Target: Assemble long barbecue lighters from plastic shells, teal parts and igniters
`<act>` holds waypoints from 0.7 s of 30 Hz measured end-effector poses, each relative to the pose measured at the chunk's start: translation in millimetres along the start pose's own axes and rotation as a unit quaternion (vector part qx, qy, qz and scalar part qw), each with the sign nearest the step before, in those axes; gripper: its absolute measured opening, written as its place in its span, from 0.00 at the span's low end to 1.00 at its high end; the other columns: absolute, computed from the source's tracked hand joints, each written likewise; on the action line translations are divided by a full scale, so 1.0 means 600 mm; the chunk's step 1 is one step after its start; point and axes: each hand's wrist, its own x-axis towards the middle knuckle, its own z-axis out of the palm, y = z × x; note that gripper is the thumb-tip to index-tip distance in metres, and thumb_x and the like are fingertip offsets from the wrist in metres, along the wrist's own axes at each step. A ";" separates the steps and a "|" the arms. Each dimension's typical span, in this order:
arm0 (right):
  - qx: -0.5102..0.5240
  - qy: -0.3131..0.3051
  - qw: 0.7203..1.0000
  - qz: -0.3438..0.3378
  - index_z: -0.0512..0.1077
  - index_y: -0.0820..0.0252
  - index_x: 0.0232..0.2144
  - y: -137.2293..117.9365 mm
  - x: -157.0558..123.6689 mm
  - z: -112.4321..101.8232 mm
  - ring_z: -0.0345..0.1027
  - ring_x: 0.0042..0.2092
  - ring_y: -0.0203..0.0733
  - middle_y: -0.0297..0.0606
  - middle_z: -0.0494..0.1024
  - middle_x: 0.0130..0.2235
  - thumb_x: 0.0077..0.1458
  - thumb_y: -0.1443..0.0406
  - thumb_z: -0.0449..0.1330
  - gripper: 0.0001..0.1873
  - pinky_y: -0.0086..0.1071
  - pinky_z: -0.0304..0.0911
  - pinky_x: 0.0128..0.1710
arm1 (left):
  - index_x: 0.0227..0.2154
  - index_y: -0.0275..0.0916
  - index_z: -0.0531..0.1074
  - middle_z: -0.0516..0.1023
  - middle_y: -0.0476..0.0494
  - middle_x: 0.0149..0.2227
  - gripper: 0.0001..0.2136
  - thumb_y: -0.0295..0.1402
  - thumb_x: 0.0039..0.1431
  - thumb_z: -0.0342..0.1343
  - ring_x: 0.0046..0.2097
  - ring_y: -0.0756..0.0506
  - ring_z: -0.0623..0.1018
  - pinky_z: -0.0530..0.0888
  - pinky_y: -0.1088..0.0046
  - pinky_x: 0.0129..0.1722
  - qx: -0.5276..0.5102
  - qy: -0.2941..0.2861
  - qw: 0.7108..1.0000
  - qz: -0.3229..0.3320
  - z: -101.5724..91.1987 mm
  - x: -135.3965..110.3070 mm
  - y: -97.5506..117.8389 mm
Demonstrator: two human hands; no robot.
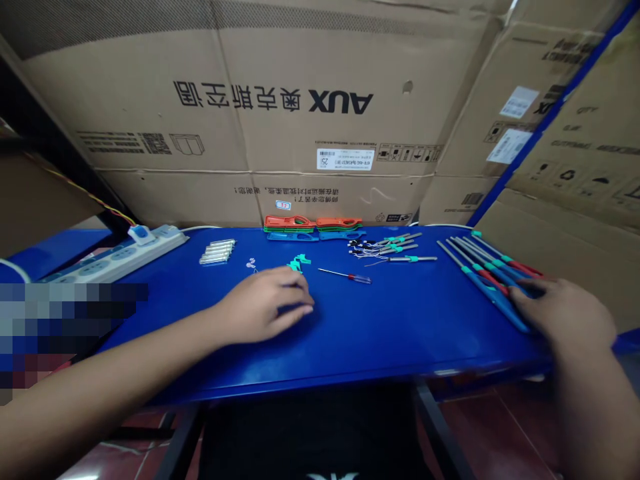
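Note:
My left hand (pixel 267 303) hovers over the middle of the blue table, fingers loosely bent and thumb apart, with nothing visible in it. Just beyond its fingers lie small green plastic parts (pixel 299 262). To its right is a screwdriver (pixel 359 278) with a red and clear handle. At the right end, my right hand (pixel 565 310) has thumb and fingers around the handle end of one of several long-neck lighters (pixel 493 293), laid side by side. These have metal tubes, green collars and blue or red handles. The right fingertips are partly hidden and slightly blurred.
Orange, green and blue handle shells (pixel 314 227) are stacked at the back. Metal tubes with wires (pixel 400 247) lie beside them. Clear cylinders (pixel 217 252) and tiny pale parts (pixel 251 264) lie left. A power strip (pixel 125 257) borders the left side; cardboard (pixel 280 140) walls the back.

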 end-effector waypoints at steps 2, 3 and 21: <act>-0.032 -0.032 0.999 0.028 0.78 0.60 0.52 -0.021 0.001 -0.016 0.71 0.51 0.68 0.61 0.75 0.53 0.59 0.46 0.49 0.33 0.51 0.67 0.41 | 0.41 0.39 0.79 0.78 0.41 0.41 0.15 0.39 0.69 0.49 0.43 0.45 0.78 0.75 0.66 0.45 0.039 0.016 0.997 -0.067 -0.023 0.014 -0.025; -0.040 -0.021 0.999 0.008 0.76 0.61 0.53 -0.036 0.000 -0.025 0.70 0.52 0.68 0.62 0.75 0.53 0.60 0.46 0.47 0.34 0.51 0.66 0.42 | 0.40 0.39 0.79 0.79 0.41 0.41 0.15 0.40 0.68 0.49 0.42 0.44 0.78 0.75 0.66 0.44 0.071 0.007 0.993 -0.097 -0.034 0.024 -0.044; 0.101 -0.180 0.853 -0.479 0.76 0.56 0.35 -0.295 0.106 0.010 0.72 0.39 0.42 0.39 0.80 0.39 0.55 0.58 0.57 0.11 0.33 0.65 0.39 | 0.36 0.41 0.78 0.81 0.43 0.39 0.09 0.35 0.55 0.55 0.38 0.44 0.78 0.69 0.74 0.33 0.204 -0.187 0.904 -0.326 -0.023 0.109 -0.249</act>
